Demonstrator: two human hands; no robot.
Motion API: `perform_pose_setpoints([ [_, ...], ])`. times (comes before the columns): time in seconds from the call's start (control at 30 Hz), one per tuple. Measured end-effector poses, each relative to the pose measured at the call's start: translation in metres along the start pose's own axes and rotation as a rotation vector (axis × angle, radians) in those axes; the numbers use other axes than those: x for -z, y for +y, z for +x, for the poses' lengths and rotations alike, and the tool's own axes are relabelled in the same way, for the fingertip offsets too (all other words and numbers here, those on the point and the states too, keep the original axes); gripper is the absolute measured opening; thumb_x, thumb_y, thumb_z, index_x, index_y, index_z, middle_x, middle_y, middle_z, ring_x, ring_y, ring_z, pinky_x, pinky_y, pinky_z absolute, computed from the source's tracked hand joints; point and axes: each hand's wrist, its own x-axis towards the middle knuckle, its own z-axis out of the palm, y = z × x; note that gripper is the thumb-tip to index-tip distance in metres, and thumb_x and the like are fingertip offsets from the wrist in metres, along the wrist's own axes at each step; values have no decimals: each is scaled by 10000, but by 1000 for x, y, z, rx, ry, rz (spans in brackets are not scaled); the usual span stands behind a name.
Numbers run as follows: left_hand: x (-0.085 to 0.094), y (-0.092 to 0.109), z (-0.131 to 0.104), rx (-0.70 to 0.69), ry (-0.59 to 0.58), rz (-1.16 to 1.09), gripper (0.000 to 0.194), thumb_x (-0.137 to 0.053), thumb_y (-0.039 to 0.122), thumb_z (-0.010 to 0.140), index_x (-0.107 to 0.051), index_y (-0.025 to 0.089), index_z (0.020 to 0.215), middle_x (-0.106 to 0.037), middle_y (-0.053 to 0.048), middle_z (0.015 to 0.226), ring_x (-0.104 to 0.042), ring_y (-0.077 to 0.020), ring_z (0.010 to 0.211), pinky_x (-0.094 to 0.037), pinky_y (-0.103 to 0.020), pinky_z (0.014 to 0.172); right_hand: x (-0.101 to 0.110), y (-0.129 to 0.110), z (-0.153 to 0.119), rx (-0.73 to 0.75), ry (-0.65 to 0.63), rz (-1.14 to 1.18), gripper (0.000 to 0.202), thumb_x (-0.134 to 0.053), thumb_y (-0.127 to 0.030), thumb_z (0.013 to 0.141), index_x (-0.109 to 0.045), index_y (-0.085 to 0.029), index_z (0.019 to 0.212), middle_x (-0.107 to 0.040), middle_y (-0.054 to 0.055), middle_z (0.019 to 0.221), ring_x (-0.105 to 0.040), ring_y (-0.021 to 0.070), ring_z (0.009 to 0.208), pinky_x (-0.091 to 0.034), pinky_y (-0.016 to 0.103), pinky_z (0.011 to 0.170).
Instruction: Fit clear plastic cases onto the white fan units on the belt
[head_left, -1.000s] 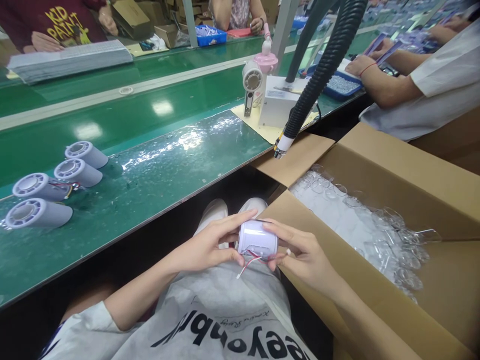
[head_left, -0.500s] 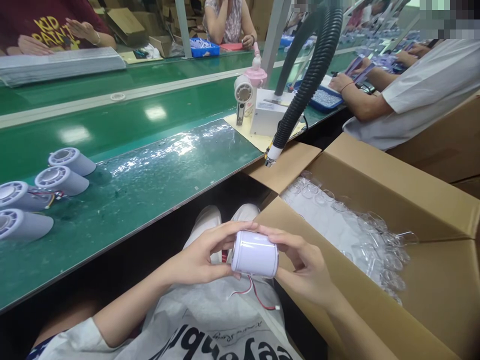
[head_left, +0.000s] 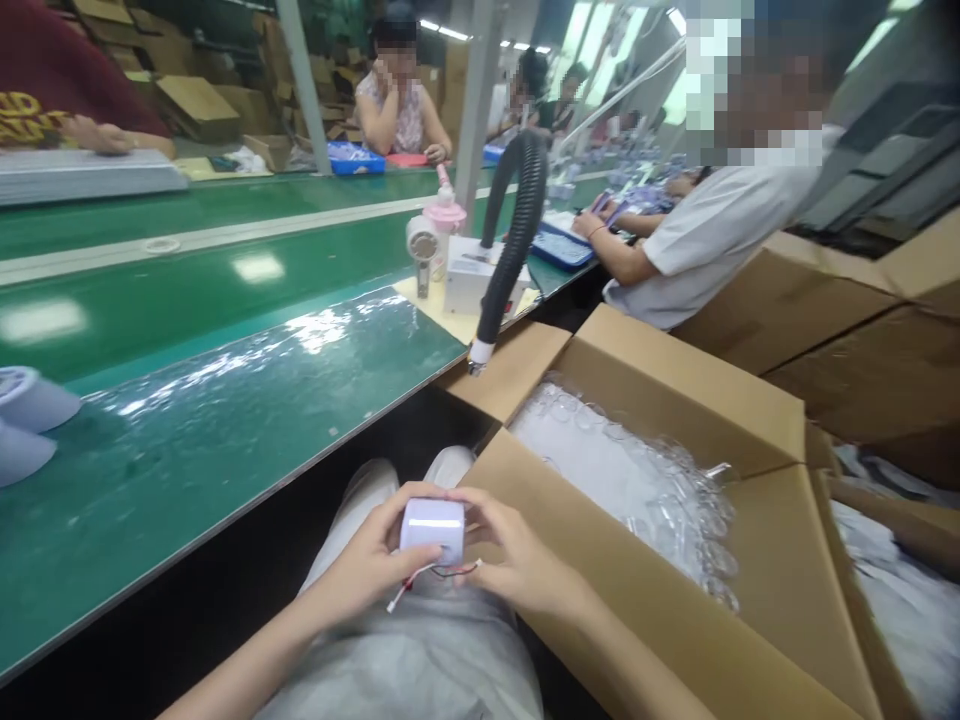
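A short lavender plastic cylinder (head_left: 433, 526), glossy on its side, is held over my lap between both hands. My left hand (head_left: 380, 545) wraps its left end, thumb pressed on the lower front. Curled about the right end is my right hand (head_left: 504, 545), its thumb low by the thin wires. Red, white and dark wires (head_left: 405, 588) with a small white connector hang below the cylinder. The far end faces and the inside of the part are hidden. Two similar lavender housings (head_left: 34, 400) lie at the left on the green bench (head_left: 225, 430).
An open cardboard box (head_left: 675, 640) with clear plastic rings (head_left: 705, 520) stands at my right. A black flexible hose (head_left: 517, 230) arches from a white box-shaped device (head_left: 465, 275) beside a handheld fan (head_left: 422, 250). A co-worker in a white shirt (head_left: 697, 230) sits to the right.
The view has swung right and up, so fewer housings show at left. The cylinder has been turned in my hands, and its wires now hang toward the left.
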Motion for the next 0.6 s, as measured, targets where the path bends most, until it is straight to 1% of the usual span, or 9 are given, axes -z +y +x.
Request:
perform_pose_setpoints([
  [0.07,6,-5,24,22,86,22,457,-723,410,777,-557,238,1167,-635,-57,1058,-645,-192,821,-547,-295,678,14,12,5,-9,69,-55,775,-827,-353,735,-449,-257,1404,-467,121,1454,-623,255,1115,-530,435,980],
  [0.13,14,-4,57,0,216,53,534,-747,436,734,-539,205,1169,-644,-67,1036,-649,-204,822,-546,-328,724,41,28,9,-40,302,-74,711,-803,-380,742,-496,-240,1369,-526,120,1392,-626,252,1085,-530,424,959],
  [0.2,21,1,92,-52,353,69,604,-753,466,706,-526,185,1190,-653,-78,1035,-656,-213,830,-535,-354,772,78,47,10,-91,572,-62,552,-712,-436,808,-547,-216,1287,-616,106,1244,-640,234,1028,-545,398,906],
  [0.23,24,4,108,-83,403,73,628,-756,475,693,-527,179,1197,-659,-82,1040,-658,-216,841,-527,-361,794,100,57,8,-112,672,-65,494,-655,-468,846,-553,-203,1251,-617,105,1219,-638,227,1022,-548,386,887],
  [0.3,25,8,136,-135,449,81,654,-776,475,657,-548,174,1190,-669,-88,1048,-657,-223,871,-514,-367,826,143,78,2,-154,827,-84,435,-601,-505,872,-564,-178,1156,-593,115,1225,-640,219,991,-560,365,830],
  [0.37,22,9,155,-166,445,82,667,-801,457,618,-564,170,1172,-670,-89,1056,-652,-231,913,-505,-370,858,182,98,-7,-225,939,-111,372,-602,-481,896,-582,-154,1071,-616,105,1137,-652,206,906,-568,346,749],
  [0.43,17,6,166,-177,443,77,662,-798,452,615,-558,166,1163,-657,-94,1078,-645,-239,951,-503,-372,875,213,117,-19,-297,1012,-160,297,-602,-411,936,-593,-138,1052,-630,79,1062,-647,185,851,-563,331,713],
  [0.5,13,1,168,-177,446,65,655,-777,457,641,-532,165,1173,-644,-99,1088,-641,-244,973,-510,-366,864,235,135,-29,-363,1051,-232,247,-602,-357,957,-603,-134,1062,-631,65,1044,-638,177,847,-558,332,718],
  [0.6,18,-4,152,-148,438,61,624,-788,440,637,-518,169,1129,-655,-83,1003,-657,-238,897,-533,-340,762,257,158,-31,-422,1044,-359,248,-609,-359,946,-612,-133,1050,-634,69,1052,-632,200,910,-544,390,803],
])
